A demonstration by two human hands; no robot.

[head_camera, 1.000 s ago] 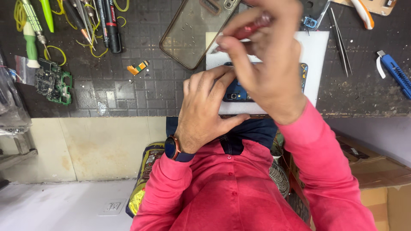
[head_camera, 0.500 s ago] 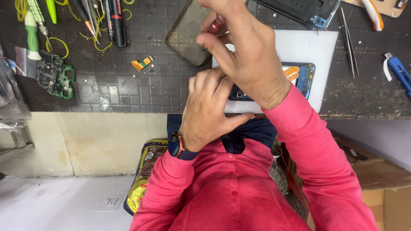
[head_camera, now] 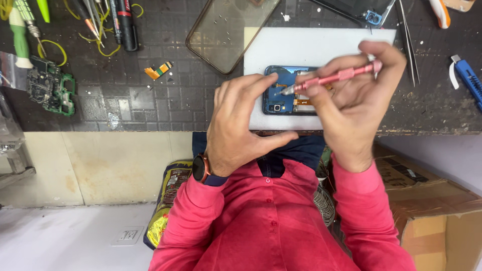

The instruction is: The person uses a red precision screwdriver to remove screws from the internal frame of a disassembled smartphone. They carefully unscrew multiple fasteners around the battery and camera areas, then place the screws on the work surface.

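Working at a dark gridded mat (head_camera: 150, 95) that covers the bench, a person in a red shirt (head_camera: 271, 226) leans over it. White pad (head_camera: 311, 47) lies on the mat right of centre, and an opened phone (head_camera: 281, 93) with its back off lies on the pad's near part, blue frame and inner parts showing. Clear phone case (head_camera: 226, 32) rests just left of the pad, at the far side, tilted. Cardboard box (head_camera: 437, 200) sits below the bench at the right. Left hand (head_camera: 241, 125), with a watch (head_camera: 201, 168) on the wrist, rests on the pad's near edge, fingers laid on the phone's left end, pressing it flat rather than closed round it. Right hand (head_camera: 351, 105) is pinched shut on a pink screwdriver (head_camera: 336, 78), thumb and fingers wrapped round the shaft, forefinger capped over its far end; the tip points left and down onto the phone's inner part near the camera corner. Green circuit board (head_camera: 50, 88) lies at the far left of the mat. Blue cutter (head_camera: 469, 80) at the right edge. Black marker (head_camera: 125, 22) and other tools lie at the far left. Tweezers (head_camera: 407, 42) lie right of the pad. Small orange flex strip (head_camera: 158, 70) lies alone on the mat, left of the case.
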